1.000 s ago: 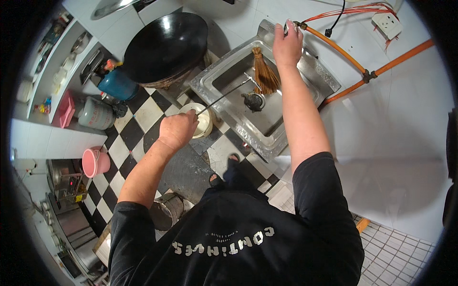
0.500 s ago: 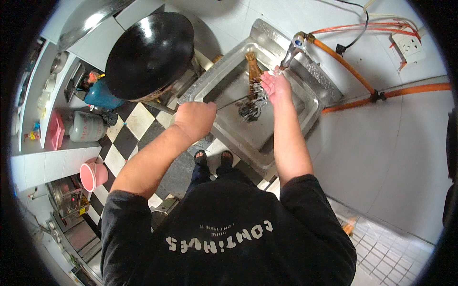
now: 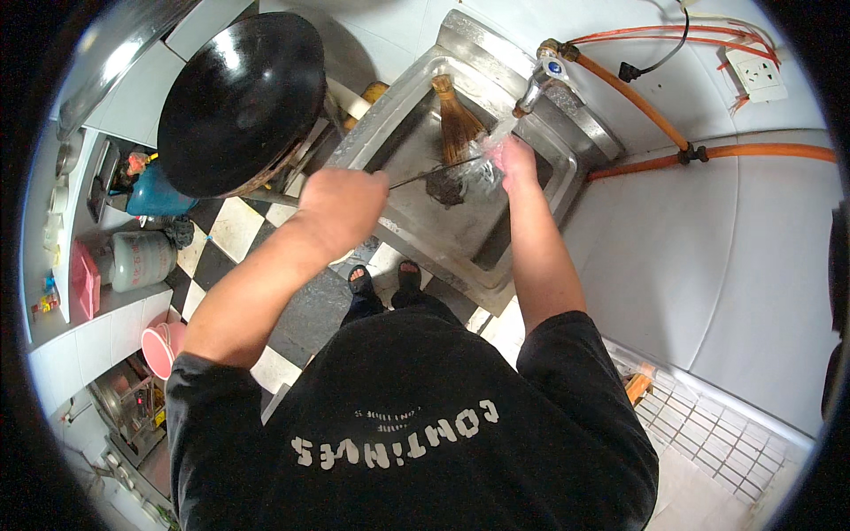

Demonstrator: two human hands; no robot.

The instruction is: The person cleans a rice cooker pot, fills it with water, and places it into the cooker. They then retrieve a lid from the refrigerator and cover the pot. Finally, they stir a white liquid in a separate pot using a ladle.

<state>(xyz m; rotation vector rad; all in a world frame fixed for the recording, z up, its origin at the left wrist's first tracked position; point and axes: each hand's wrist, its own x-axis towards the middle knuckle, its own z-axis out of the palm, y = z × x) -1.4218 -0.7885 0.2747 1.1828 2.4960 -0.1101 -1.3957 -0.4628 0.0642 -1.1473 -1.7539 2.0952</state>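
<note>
My left hand is closed in a fist over the sink's near left edge. A long thin dark-handled utensil runs from it across the basin; its far end is lost in splashing water, so its kind does not show. My right hand is under the stream from the tap, at that far end. Its fingers are blurred by water. Below lies a bamboo brush, bristles spread toward me. A dark mesh-like scrubber rests on the floor of the metal sink.
Left of the sink stands a large black wok. An orange hose runs from the tap along the wall, below a white socket. A grey gas cylinder and a pink bucket are at the left.
My right hand, palm up with spread fingers before, has turned and lowered to the utensil's far end in the water. My left hand has shifted slightly left. The whole view has shifted.
</note>
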